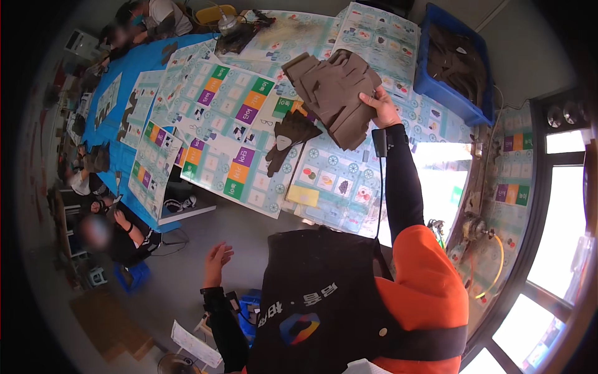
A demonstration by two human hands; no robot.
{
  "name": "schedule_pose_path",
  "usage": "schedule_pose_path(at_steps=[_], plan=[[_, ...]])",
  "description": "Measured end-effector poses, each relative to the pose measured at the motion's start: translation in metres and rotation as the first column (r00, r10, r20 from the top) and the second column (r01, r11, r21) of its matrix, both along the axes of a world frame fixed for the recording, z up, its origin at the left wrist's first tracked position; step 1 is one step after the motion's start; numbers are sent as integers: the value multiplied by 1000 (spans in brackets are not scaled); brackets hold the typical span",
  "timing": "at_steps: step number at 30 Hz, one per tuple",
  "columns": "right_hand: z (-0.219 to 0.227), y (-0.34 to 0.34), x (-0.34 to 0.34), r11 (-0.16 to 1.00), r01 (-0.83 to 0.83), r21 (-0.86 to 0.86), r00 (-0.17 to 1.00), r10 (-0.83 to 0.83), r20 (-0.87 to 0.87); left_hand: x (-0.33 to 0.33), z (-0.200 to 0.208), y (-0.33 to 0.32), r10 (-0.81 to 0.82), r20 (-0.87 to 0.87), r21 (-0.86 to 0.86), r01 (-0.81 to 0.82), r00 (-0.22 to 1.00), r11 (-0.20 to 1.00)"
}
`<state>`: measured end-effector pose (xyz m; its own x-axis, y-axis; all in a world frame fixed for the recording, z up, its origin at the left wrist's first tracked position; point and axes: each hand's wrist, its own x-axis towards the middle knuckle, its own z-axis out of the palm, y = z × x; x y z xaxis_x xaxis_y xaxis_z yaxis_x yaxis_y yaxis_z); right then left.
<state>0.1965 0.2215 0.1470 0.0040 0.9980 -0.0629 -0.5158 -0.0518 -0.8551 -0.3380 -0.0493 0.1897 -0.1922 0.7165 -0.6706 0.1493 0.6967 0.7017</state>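
Observation:
A thick stack of dark brown flat cut-out pieces (339, 93) is in my right hand (381, 107). My thumb presses on its top face, and the fingers go out of sight beneath it. The pieces fan out over one another above the patterned table. Left of them, on the table, lies a smaller loose pile of similar brown pieces (288, 140) with a small whitish patch on it. Low on the left, my left hand (218, 257) hangs over the floor beyond the table's edge, fingers loosely spread and holding nothing.
A blue plastic crate (423, 68) full of brown pieces stands at the back right. Printed sheets cover the table (311, 215), with a yellow pad (302, 195) near its front edge. People (124, 240) work along the blue-covered table (180, 45) on the left.

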Motion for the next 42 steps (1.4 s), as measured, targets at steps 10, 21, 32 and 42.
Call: schedule_pose_path(at_steps=[10,21,32,42], plan=[[-63,12,2,989,-1,-148,626,116,771,-4,-1,-29,73,36,-36,-71,997,997],[-107,43,37,958,281,-64,225,0,974,10,-27,-23,120,62,30,-122,991,992],[-82,21,28,943,274,187,-344,-85,935,4,-47,-43,114,101,7,-115,988,993],[-21,-66,-27,926,74,369,-79,-364,928,-44,-54,-36,6,164,87,-21,986,996]])
